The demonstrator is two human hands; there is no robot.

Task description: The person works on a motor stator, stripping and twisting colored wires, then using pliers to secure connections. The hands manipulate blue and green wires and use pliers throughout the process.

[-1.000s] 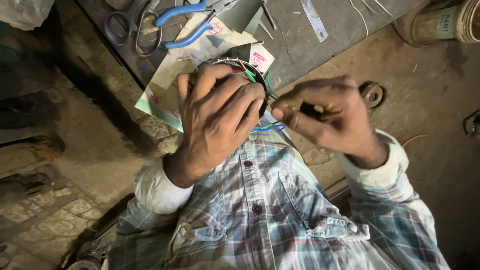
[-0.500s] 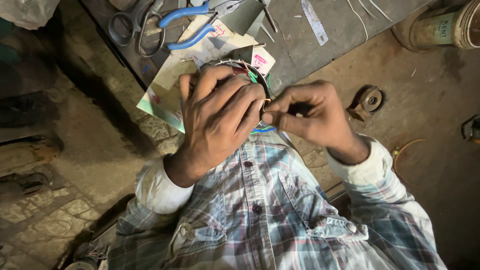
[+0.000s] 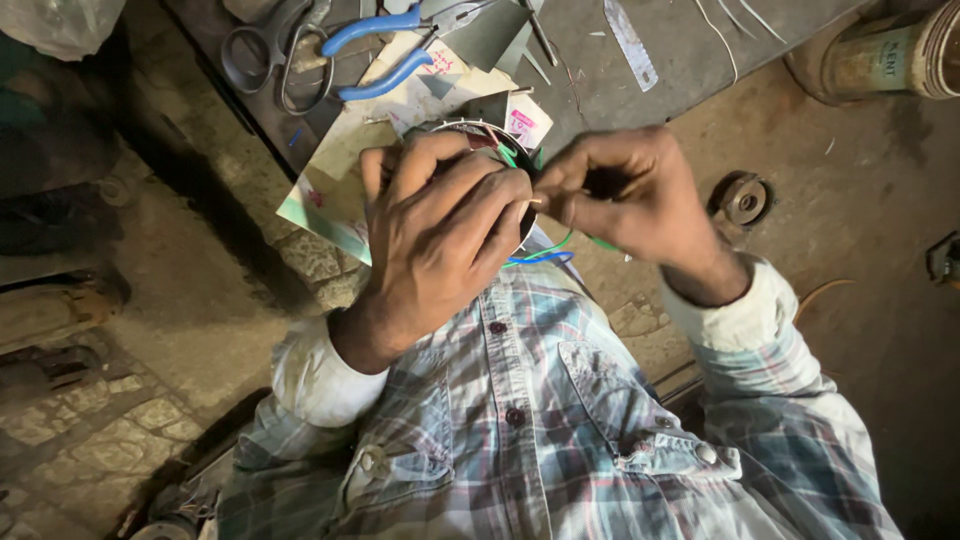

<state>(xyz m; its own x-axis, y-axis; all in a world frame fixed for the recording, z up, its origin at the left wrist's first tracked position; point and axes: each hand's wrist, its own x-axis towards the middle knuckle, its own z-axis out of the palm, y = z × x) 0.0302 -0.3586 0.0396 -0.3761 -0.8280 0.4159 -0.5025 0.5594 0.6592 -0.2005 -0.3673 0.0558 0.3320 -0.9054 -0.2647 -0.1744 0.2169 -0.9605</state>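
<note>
Head view is showing us our own plaid shirt [image 3: 520,430] nearest, filling the lower frame and running off its bottom edge. Above it, our left hand [image 3: 440,230] is wrapping its fingers over a round wound coil [image 3: 480,135], hiding nearly all of it; only a rim sliver is peeking out. Our right hand [image 3: 625,190] is pinching something thin beside the coil, too small for us to identify, while green and blue wires [image 3: 545,255] are trailing below, their ends concealed. Farther off, paper sheets [image 3: 350,165] are lying under the coil on the workbench [image 3: 680,45], with blue-handled pliers [image 3: 385,45] and scissors [image 3: 265,50] partly cropped at the top.
</note>
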